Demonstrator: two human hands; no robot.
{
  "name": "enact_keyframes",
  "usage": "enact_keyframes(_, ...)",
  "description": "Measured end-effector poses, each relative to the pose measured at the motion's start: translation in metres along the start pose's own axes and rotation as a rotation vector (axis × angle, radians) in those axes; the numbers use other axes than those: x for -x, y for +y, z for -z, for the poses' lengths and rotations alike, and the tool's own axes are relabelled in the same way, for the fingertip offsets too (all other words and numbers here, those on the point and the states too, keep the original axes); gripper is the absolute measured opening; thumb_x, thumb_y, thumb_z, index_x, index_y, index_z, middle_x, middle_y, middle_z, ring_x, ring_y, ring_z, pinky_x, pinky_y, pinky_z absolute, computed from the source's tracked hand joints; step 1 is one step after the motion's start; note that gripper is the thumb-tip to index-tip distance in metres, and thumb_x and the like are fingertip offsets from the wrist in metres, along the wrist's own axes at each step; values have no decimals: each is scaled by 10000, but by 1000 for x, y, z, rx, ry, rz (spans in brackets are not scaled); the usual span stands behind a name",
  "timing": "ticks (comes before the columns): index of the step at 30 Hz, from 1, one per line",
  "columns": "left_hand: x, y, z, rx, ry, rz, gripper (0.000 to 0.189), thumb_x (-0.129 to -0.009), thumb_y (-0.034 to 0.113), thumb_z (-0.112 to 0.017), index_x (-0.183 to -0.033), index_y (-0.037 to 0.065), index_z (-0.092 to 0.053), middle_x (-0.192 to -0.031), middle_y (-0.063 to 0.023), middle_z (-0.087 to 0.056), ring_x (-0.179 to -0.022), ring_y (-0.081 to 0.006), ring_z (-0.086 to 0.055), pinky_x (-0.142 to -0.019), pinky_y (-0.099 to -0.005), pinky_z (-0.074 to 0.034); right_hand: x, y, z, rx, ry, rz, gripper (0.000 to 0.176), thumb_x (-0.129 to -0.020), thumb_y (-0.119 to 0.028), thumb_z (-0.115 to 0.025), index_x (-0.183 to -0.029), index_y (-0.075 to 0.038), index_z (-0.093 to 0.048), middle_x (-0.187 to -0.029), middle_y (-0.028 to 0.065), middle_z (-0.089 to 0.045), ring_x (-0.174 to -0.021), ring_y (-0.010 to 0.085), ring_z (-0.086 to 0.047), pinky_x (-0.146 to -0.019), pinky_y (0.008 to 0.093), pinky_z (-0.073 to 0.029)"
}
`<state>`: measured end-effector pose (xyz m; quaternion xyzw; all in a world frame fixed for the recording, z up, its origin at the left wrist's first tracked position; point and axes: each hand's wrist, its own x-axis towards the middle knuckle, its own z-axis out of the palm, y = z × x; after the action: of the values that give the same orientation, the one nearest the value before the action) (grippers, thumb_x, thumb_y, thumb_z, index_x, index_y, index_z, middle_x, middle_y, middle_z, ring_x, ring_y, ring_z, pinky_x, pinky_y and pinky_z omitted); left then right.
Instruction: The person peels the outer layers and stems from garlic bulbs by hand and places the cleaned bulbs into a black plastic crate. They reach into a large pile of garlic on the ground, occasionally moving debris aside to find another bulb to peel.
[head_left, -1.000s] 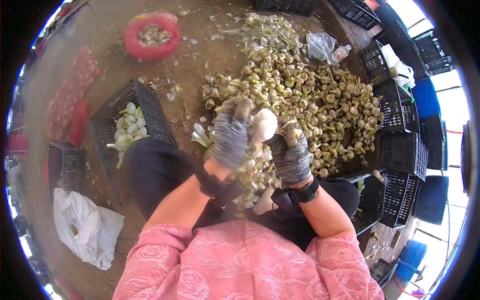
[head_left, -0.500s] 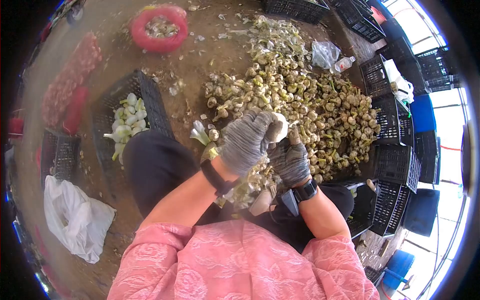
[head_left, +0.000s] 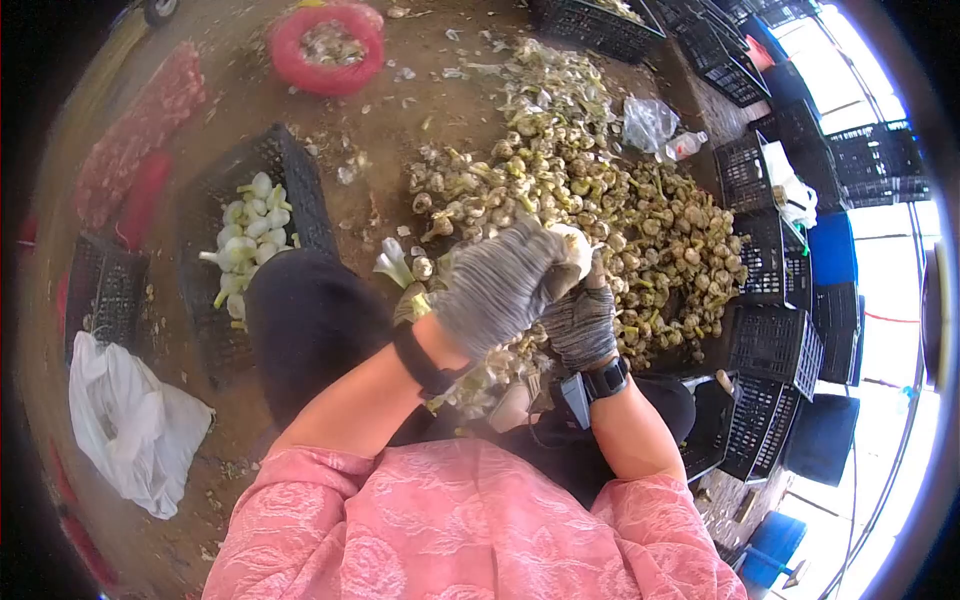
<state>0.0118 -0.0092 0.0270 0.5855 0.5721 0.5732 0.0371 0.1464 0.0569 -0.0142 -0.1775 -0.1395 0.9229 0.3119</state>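
Observation:
A pale garlic bulb (head_left: 572,250) shows between my two gloved hands. My left hand (head_left: 502,285), in a grey striped glove, is closed around it from the left. Close against it on the right, my right hand (head_left: 582,320) has its fingers curled, thumb up near the bulb; what lies inside them is hidden. Beyond both hands spreads a large heap of unpeeled garlic (head_left: 600,190). A peeled bulb with a stalk (head_left: 395,262) lies left of my left hand. Garlic skins (head_left: 475,390) lie below the hands.
At the left stands a black crate (head_left: 305,190) holding white garlic (head_left: 250,235). A white bag (head_left: 135,425) lies nearer me. A red net bag (head_left: 290,65) is at the top. Black crates (head_left: 775,350) line the right side. A plastic bottle (head_left: 685,146) lies behind the heap.
The view has shifted slightly. My left hand has turned a little, and the bulb shows more of its side above the fingers. Both hands remain close together.

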Motion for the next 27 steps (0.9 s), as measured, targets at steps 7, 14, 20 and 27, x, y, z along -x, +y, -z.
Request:
enact_keyframes(7, -10, 1, 15, 906, -141, 1019, 239, -869, 265, -504, -877, 28, -534, -707, 13, -540, -590, -76, -503, -479, -221, -406, 1, -6, -10, -2, 24, -26, 468, -860, -363, -463, -1183, -27, -424, -1154, 143, -492, -1048, 267, -486, -907, 415, -403)
enact_keyframes(14, 3, 2, 17, 131, -30, 301, 227, -794, 163, -559, -953, 2, -529, -888, -156, -559, -824, -282, -546, -735, -366, -437, -5, -8, -15, 708, 123, 381, 391, -855, -317, -499, -1105, -19, -468, -1068, 116, -523, -959, 245, -517, -827, 369, -430)
enact_keyframes(20, 6, -11, 4, 191, 92, 267, 144, -720, 96, -560, -830, 6, -533, -752, -197, -554, -677, -353, -542, -622, -402, -437, 2, -14, -35, 942, 170, 520, 245, -845, -247, -532, -956, -29, -536, -921, 56, -545, -846, 164, -531, -722, 290, -446)
enact_keyframes(27, 28, -35, -46, 296, -140, 892, 143, -718, 130, -547, -760, -7, -552, -711, -194, -588, -695, -317, -592, -582, -369, -455, -25, 13, -119, 1349, -124, 586, 367, -852, -272, -521, -1093, 3, -493, -1078, 100, -520, -934, 226, -542, -772, 332, -465)
